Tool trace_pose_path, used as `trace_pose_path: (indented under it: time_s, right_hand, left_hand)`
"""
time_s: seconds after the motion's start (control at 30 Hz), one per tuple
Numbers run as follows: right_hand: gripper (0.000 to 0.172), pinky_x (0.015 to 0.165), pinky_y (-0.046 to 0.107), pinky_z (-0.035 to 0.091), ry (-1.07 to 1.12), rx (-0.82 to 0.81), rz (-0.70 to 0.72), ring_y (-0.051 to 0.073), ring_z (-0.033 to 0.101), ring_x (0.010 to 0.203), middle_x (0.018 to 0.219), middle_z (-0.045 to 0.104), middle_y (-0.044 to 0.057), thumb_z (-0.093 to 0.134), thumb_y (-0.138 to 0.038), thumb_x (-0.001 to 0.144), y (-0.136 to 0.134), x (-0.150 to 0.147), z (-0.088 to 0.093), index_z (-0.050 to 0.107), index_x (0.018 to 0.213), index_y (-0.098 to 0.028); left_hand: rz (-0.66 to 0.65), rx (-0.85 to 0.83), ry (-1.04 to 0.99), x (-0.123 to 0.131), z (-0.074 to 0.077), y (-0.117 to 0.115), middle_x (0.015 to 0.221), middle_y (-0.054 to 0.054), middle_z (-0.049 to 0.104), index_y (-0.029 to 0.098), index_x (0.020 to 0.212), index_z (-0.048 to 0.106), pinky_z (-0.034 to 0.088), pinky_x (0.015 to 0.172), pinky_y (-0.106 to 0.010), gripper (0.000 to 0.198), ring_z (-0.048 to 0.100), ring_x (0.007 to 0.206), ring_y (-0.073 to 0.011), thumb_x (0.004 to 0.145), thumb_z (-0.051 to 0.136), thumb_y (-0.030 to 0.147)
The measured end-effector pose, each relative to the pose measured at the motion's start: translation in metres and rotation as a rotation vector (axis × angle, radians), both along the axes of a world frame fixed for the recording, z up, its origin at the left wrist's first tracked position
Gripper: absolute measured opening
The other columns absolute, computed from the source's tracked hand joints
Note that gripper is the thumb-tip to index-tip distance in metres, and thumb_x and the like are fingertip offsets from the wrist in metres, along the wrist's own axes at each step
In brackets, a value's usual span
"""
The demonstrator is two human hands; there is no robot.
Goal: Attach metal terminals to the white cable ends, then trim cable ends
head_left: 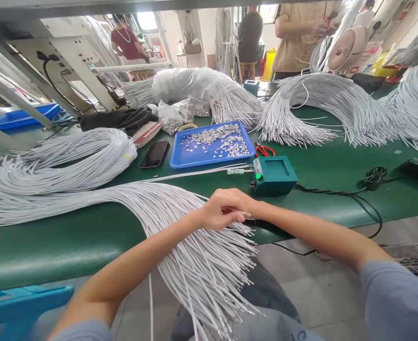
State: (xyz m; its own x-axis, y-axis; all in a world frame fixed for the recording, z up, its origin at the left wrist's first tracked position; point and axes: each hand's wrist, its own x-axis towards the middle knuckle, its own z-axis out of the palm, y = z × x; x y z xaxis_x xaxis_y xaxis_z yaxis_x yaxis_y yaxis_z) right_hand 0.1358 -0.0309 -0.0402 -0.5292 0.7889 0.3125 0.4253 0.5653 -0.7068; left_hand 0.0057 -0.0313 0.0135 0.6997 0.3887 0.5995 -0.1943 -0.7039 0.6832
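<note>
Open desk (pixel 70 246) near left, bounded far and right by white wires (pixel 194 255), which spill over near edge. Beyond wires, blue tray (pixel 194 157) and green box (pixel 274 176) block far reach; phone (pixel 155 155) leaves only tight gap left of tray. Right of box, open stretch, crossed by partly coiled black cable (pixel 375 178).

The light is bright and mostly even. Behind the blue rectangular plastic tray (pixel 191 158), the white windows (pixel 147 21) are washed out. Pale glare lies on the smooth green surface (pixel 70 241) to the tray's front left and front right, and highlights whiten the crinkled clear plastic wrapping (pixel 194 80) just behind it. The tray and the thin white cables (pixel 191 241) in front of it look fairly crisp; the room far behind is soft. Well to its front left, the light-blue plastic stool (pixel 24 308) is blurred. Wide-angle distortion stretches the grey-blue fabric sleeve (pixel 396 298) at its far front right.
</note>
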Motion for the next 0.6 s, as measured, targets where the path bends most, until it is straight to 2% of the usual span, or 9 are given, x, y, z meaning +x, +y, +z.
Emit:
trace_pose_path:
  time_s: [0.1, 0.17, 0.23, 0.37, 0.6]
  right_hand:
    - [0.019, 0.073, 0.029, 0.051, 0.084, 0.075, -0.103, 0.017, 0.064, 0.083, 0.091, 0.069, 0.006, 0.049, -0.011, 0.087, 0.003, 0.004, 0.002, 0.068, 0.089, -0.016]
    - [0.024, 0.066, 0.028, 0.051, 0.236, 0.118, -0.259, 0.015, 0.061, 0.076, 0.086, 0.067, 0.007, 0.043, -0.012, 0.088, 0.006, 0.007, 0.006, 0.066, 0.089, -0.016]
    - [0.024, 0.060, 0.025, 0.051, 0.411, 0.110, -0.384, 0.015, 0.062, 0.079, 0.090, 0.067, 0.007, 0.043, -0.016, 0.089, 0.008, 0.011, 0.011, 0.064, 0.099, -0.018]
    - [0.024, 0.059, 0.023, 0.053, 0.586, 0.060, -0.444, 0.014, 0.065, 0.088, 0.098, 0.067, 0.006, 0.052, -0.026, 0.088, 0.011, 0.017, 0.018, 0.060, 0.110, -0.021]
    - [0.029, 0.068, 0.025, 0.060, 0.597, 0.043, -0.379, 0.014, 0.066, 0.091, 0.096, 0.067, 0.002, 0.058, -0.025, 0.085, 0.009, 0.018, 0.018, 0.058, 0.114, -0.025]
  left_hand:
    - [0.169, -0.338, -0.147, -0.003, -0.005, 0.014, 0.050, -0.001, 0.058, 0.014, 0.070, 0.070, 0.038, 0.044, -0.020, 0.045, 0.048, 0.043, -0.0076, 0.083, 0.066, 0.057]
    - [0.214, -0.539, -0.211, -0.006, -0.011, 0.029, 0.049, 0.001, 0.057, 0.013, 0.075, 0.072, 0.037, 0.044, -0.020, 0.043, 0.046, 0.041, -0.0064, 0.077, 0.072, 0.056]
    - [0.234, -0.671, -0.211, -0.008, -0.016, 0.042, 0.055, 0.000, 0.061, 0.013, 0.075, 0.072, 0.041, 0.047, -0.020, 0.041, 0.052, 0.045, -0.0076, 0.070, 0.079, 0.053]
    - [0.287, -0.751, -0.185, -0.005, -0.022, 0.050, 0.062, -0.001, 0.064, 0.012, 0.074, 0.073, 0.047, 0.052, -0.021, 0.040, 0.059, 0.053, -0.0090, 0.065, 0.084, 0.049]
    - [0.209, -0.712, -0.084, -0.004, -0.021, 0.045, 0.058, -0.001, 0.063, 0.012, 0.071, 0.073, 0.044, 0.046, -0.020, 0.037, 0.057, 0.048, -0.0086, 0.063, 0.086, 0.045]
